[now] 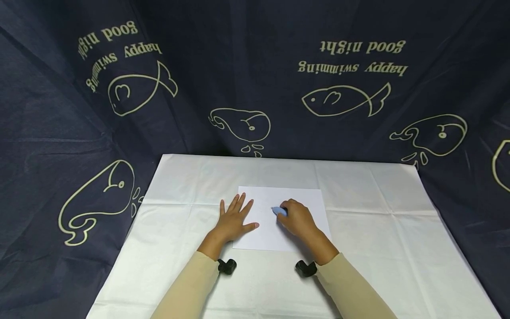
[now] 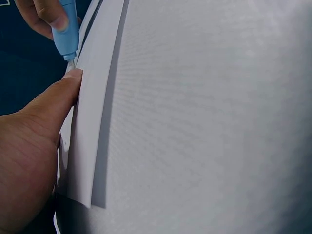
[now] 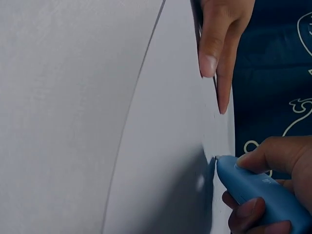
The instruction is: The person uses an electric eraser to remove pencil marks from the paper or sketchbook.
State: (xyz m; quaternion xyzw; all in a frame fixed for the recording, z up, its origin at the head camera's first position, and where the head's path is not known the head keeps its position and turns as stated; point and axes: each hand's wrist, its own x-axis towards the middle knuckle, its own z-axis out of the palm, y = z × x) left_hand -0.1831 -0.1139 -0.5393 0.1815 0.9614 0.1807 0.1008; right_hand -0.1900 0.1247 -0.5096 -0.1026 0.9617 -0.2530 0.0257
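A white sheet of paper (image 1: 264, 237) lies on the cloth-covered table. My left hand (image 1: 232, 223) rests spread on the sheet's left part, fingers straight and apart. With my right hand (image 1: 299, 219) I grip a chunky light-blue pen-shaped tool (image 1: 280, 211) over the sheet's middle. The right wrist view shows the thumb on top of the tool (image 3: 258, 187) and fingers curled beneath it. Its thin tip (image 3: 217, 157) points left, right at the paper's surface. Small dark specks show on the paper near the tip. The tool's exact kind I cannot tell.
White cloth with fold creases covers the table (image 1: 398, 248). A dark curtain (image 1: 255, 53) with fish and whale drawings hangs behind and at the sides. Black wrist-worn devices (image 1: 227, 266) sit at both cuffs. The near edge of the paper (image 2: 100, 161) casts a shadow on the cloth.
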